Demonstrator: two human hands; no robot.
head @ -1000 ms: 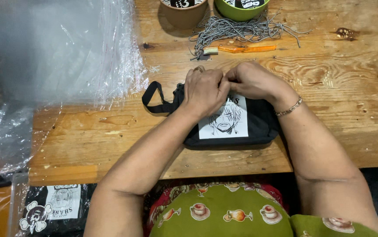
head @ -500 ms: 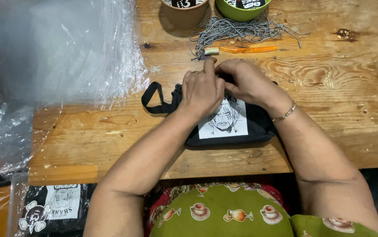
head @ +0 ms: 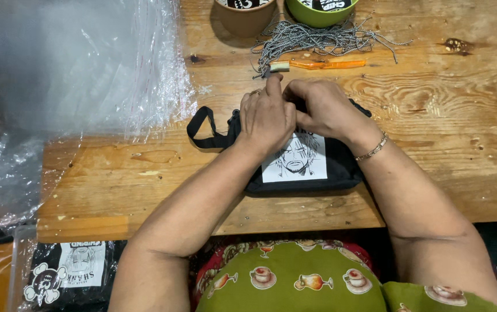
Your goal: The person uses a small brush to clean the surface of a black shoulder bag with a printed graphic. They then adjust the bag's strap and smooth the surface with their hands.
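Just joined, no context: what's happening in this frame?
A person works with both hands at the top edge of a small black pouch lying flat on a wooden table. The left hand and right hand are bunched together there; what the fingers pinch is hidden. The pouch bears a white printed patch, and its strap trails left. Beyond lie grey cords and an orange toothbrush; clear plastic bags sit to the left.
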